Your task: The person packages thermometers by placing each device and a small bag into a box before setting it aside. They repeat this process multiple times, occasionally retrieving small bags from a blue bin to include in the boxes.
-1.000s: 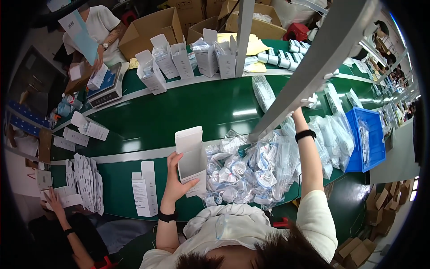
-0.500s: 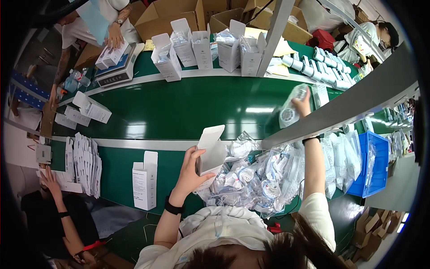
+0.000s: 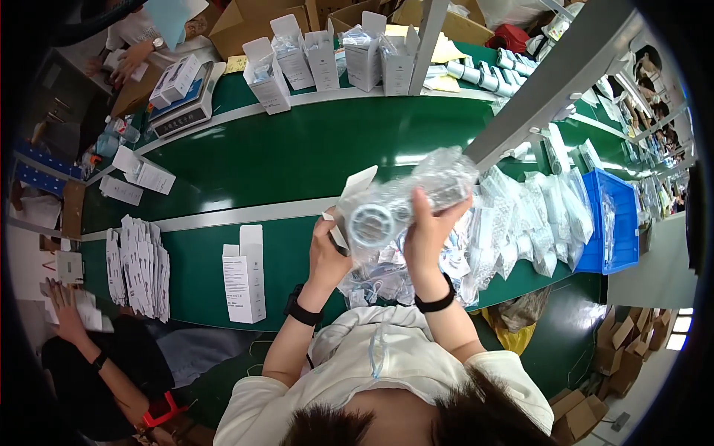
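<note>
My left hand [image 3: 327, 256] is closed around an open white carton [image 3: 360, 183], tilted, with its flap up. In my right hand [image 3: 430, 230] is a bubble-wrapped cylindrical item [image 3: 416, 186], its round ringed end [image 3: 372, 226] facing me. That end is right at the carton's opening and covers much of it; I cannot tell whether any of it is inside. Below my hands lies a pile of clear plastic bags [image 3: 375, 285] with white and blue contents. To the left another open white carton [image 3: 245, 279] stands upright on the green table.
A stack of flat cartons [image 3: 139, 271] lies at the left, near a co-worker's hand [image 3: 67, 312]. Bubble-wrap pouches [image 3: 520, 215] and a blue crate [image 3: 610, 223] are at the right. A grey post [image 3: 547, 82] slants across. Filled cartons [image 3: 364, 63] and a scale [image 3: 187, 100] line the far side.
My right hand has brought the bubble-wrapped item from the far right to the carton in my left hand. A co-worker's hand has left the box on the scale. The view has shifted.
</note>
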A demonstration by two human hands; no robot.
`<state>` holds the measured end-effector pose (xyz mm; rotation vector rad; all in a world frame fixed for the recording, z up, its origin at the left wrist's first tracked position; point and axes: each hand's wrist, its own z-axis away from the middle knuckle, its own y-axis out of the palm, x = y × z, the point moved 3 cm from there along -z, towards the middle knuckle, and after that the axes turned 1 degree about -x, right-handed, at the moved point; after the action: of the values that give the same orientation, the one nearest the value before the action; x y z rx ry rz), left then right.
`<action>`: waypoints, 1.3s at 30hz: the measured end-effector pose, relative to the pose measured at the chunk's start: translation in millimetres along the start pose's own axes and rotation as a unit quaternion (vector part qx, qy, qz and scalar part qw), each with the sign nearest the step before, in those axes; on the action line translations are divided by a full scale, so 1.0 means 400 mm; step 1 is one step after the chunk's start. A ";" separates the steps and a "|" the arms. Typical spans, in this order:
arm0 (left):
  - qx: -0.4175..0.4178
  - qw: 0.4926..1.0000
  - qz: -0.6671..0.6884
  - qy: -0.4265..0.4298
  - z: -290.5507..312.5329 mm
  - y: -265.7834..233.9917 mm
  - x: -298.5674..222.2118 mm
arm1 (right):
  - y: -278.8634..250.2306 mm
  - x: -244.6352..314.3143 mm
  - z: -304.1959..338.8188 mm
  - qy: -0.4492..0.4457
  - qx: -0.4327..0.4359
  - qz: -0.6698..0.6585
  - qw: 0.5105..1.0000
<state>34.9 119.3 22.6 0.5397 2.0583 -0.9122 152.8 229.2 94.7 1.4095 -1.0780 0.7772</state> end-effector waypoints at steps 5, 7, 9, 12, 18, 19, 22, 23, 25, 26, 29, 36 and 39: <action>-0.119 0.992 -0.001 0.043 0.011 -0.040 0.013 | 0.097 -0.023 0.063 -0.215 0.216 0.181 0.935; -0.104 0.992 -0.006 0.065 -0.007 -0.059 0.020 | 0.107 -0.010 0.073 -0.325 0.323 0.298 0.837; -0.076 0.991 -0.015 0.108 -0.029 -0.085 0.026 | 0.112 -0.026 0.081 -0.338 0.412 0.296 0.793; -0.125 0.991 0.035 0.022 0.011 -0.136 0.119 | 0.059 -0.095 -0.012 -0.312 0.341 0.279 0.842; -0.130 0.990 0.026 -0.044 0.039 -0.187 0.246 | -0.087 -0.402 -0.180 -0.104 0.387 0.664 0.631; -0.120 0.990 0.041 -0.061 0.040 -0.195 0.249 | -0.104 -0.444 -0.183 -0.089 0.434 0.685 0.579; -0.110 0.986 0.068 -0.106 0.061 -0.222 0.223 | -0.139 -0.481 -0.175 -0.096 0.492 0.678 0.538; -0.106 0.989 0.050 -0.094 0.053 -0.231 0.201 | -0.148 -0.481 -0.175 -0.117 0.496 0.656 0.557; -0.098 0.993 0.011 -0.069 0.026 -0.259 0.154 | -0.150 -0.468 -0.171 -0.139 0.504 0.630 0.575; -0.101 0.992 0.009 -0.072 0.015 -0.272 0.138 | -0.154 -0.452 -0.179 -0.128 0.480 0.629 0.598; -0.008 0.988 -0.116 -0.099 -0.011 -0.290 0.104 | -0.112 -0.344 -0.181 -0.105 0.435 0.624 0.640; -0.048 0.984 -0.108 -0.134 -0.046 -0.305 0.128 | 0.158 0.000 0.007 -0.309 0.513 0.315 0.736; -0.049 0.986 -0.092 -0.131 -0.060 -0.303 0.124 | 0.233 -0.012 0.141 -0.420 0.652 0.273 0.570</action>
<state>-83.3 61.7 42.9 0.1674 1.9216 -0.9293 58.0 180.3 117.5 2.9846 -1.8431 1.6073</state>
